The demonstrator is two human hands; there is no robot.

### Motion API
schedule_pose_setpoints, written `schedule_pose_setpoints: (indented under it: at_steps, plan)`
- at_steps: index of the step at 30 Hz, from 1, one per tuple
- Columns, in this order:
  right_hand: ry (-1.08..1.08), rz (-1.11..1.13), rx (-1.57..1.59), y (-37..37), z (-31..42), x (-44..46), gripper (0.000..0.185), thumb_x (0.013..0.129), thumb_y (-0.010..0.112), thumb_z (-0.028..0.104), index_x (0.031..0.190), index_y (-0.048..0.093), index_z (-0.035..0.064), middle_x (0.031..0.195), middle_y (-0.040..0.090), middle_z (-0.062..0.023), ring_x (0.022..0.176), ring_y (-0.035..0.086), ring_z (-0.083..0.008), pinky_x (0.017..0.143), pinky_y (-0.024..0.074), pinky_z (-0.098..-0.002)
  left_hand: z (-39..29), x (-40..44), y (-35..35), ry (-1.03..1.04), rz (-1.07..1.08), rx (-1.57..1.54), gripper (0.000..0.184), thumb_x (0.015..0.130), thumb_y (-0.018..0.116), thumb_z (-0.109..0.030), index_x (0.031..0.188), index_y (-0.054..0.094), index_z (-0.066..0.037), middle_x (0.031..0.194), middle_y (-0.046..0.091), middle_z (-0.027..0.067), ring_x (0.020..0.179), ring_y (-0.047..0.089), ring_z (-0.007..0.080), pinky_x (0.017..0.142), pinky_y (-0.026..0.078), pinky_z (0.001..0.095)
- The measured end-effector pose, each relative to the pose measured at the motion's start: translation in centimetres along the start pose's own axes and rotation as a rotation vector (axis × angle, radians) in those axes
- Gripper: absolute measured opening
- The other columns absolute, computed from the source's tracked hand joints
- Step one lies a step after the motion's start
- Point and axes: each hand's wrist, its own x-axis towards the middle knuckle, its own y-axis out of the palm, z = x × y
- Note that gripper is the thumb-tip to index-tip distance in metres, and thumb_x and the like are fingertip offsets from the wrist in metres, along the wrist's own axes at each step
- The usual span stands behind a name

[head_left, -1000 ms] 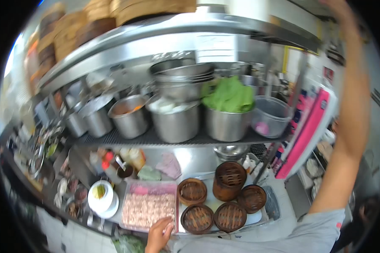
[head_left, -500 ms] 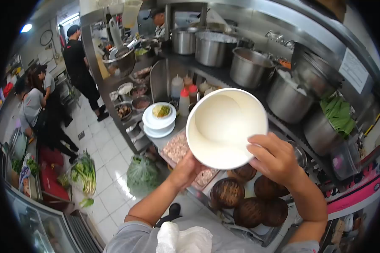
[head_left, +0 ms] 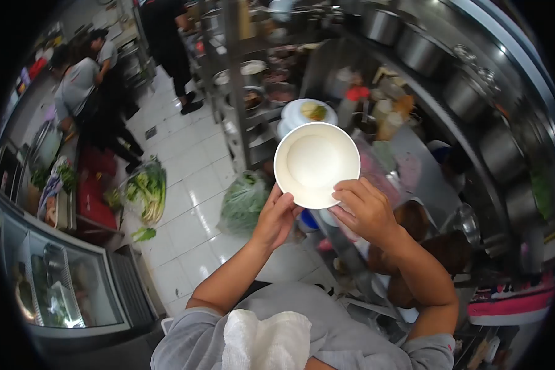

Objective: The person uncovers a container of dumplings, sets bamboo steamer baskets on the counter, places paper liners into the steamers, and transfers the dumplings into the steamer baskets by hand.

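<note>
A round white paper bowl (head_left: pixel 314 161) is held up in front of me, its opening facing my view and nothing visible inside. My left hand (head_left: pixel 274 221) grips the bowl's lower left side, thumb near the rim. At the lower right, my right hand (head_left: pixel 369 211) pinches the rim between fingers and thumb. Just beyond the bowl stands a white plate (head_left: pixel 288 126) with pale and green food on top. A plastic bag of leafy greens (head_left: pixel 243 206) is below and left of my left hand.
Dark round lids (head_left: pixel 441 253) and a metal counter (head_left: pixel 422 179) lie to the right, below a shelf of steel pots (head_left: pixel 422 52). Leafy vegetables (head_left: pixel 147 191) rest on the tiled floor (head_left: pixel 188 197). Co-workers (head_left: pixel 80 92) stand at the left, near a glass-fronted fridge (head_left: pixel 55 277).
My view has turned left, so the surroundings shift right. The bowl appears smaller and more upright to my view, and my left hand's thumb now shows at its rim. Both hands keep hold.
</note>
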Motion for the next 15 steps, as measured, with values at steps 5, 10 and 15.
schedule_pose_setpoints:
  at_steps: [5,10,15]
  plan:
    - [0.086,0.026,0.342,10.5,5.3,7.7,0.052,0.073,0.076,0.011,0.12,0.056,0.0048,0.132,0.049,-0.0124,0.083,0.063,-0.0203,0.073,0.0512,-0.0323,-6.6,-5.3,-12.9,-0.031,-0.3,-0.042,0.068,0.087,0.062,-0.038,0.141,0.033,-0.011,0.133,0.048,0.0037,0.117,0.049,0.0171,0.097,0.04,0.0355]
    - [0.944,0.253,1.321,24.7,4.5,7.1,0.048,0.096,0.048,0.045,0.127,0.052,0.0078,0.129,0.052,-0.0066,0.087,0.059,-0.0154,0.073,0.0481,-0.0286,-12.5,-11.6,-21.5,-0.051,-0.346,0.405,0.094,0.078,0.072,-0.023,0.151,0.014,-0.01,0.148,0.026,0.0146,0.132,0.037,0.028,0.106,0.035,0.0429]
    - [1.124,0.562,1.663,31.0,6.5,6.7,0.068,0.095,0.043,0.056,0.141,0.035,0.0065,0.133,0.048,-0.0067,0.112,0.051,-0.0167,0.091,0.0432,-0.0355,-17.0,-11.6,-23.9,0.036,-0.139,1.232,0.104,0.07,0.081,-0.024,0.149,0.016,-0.009,0.146,0.024,0.0208,0.133,0.036,0.035,0.104,0.039,0.0449]
